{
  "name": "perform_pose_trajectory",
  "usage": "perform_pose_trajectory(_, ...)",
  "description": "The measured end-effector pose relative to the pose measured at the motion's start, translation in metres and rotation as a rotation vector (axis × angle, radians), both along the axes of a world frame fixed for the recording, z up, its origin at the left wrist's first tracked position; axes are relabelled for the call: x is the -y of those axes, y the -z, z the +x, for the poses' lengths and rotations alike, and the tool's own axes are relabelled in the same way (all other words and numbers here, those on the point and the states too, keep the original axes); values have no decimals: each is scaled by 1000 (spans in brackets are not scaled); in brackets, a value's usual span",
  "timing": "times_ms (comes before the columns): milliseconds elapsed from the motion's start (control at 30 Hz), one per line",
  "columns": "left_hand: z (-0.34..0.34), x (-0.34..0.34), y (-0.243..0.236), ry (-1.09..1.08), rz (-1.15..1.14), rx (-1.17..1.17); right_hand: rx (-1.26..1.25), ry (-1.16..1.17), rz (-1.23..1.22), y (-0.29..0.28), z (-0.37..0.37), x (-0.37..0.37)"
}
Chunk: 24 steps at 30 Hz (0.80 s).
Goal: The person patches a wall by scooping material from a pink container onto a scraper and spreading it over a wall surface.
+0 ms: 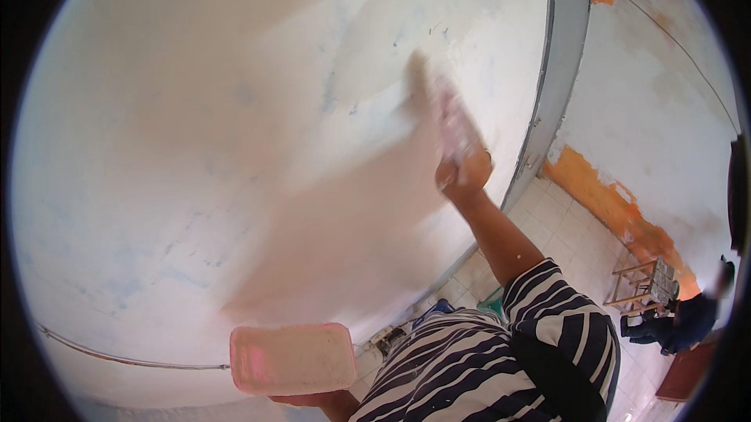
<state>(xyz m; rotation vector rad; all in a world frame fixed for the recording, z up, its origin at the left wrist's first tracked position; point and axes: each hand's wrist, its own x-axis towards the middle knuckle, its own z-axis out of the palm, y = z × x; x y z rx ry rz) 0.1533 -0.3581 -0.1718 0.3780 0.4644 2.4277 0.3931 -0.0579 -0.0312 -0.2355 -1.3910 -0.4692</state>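
My right hand point(465, 172) is raised toward the patchy white wall point(195, 109), closed on a blurred, pinkish, paste-smeared spreading tool point(452, 109). A shadow falls on the wall beside the tool; whether the tool touches the surface I cannot tell. Low in the view, my left hand point(311, 400) supports a pink-rimmed rectangular plastic tray point(343, 344) from beneath, its fingers partly hidden. Pale paste lies in the tray.
A grey vertical strip point(557, 78) borders the wall, with an orange-patched wall point(594, 172) beyond. At right, a person in dark clothes point(688, 320) is beside a wooden stool point(634, 285) on a tiled floor point(547, 211). A pipe point(133, 362) runs along the lower left wall.
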Motion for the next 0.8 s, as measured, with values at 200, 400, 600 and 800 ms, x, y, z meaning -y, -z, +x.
perform_pose_trajectory(200, -9, 2, 25, 2, 3, 14, 29, 263, -148, 7, -7, -7)
perform_pose_trajectory(400, -35, 15, 12, -13, -2, 1, 224, -93, -11, -12, -37, 36)
perform_pose_trajectory(600, -22, -11, -36, 14, 3, -22, 203, 108, -209, -37, -24, 5)
perform_pose_trajectory(800, 62, -94, -89, 4, 8, -20, 41, -193, -131, -104, 68, -47)
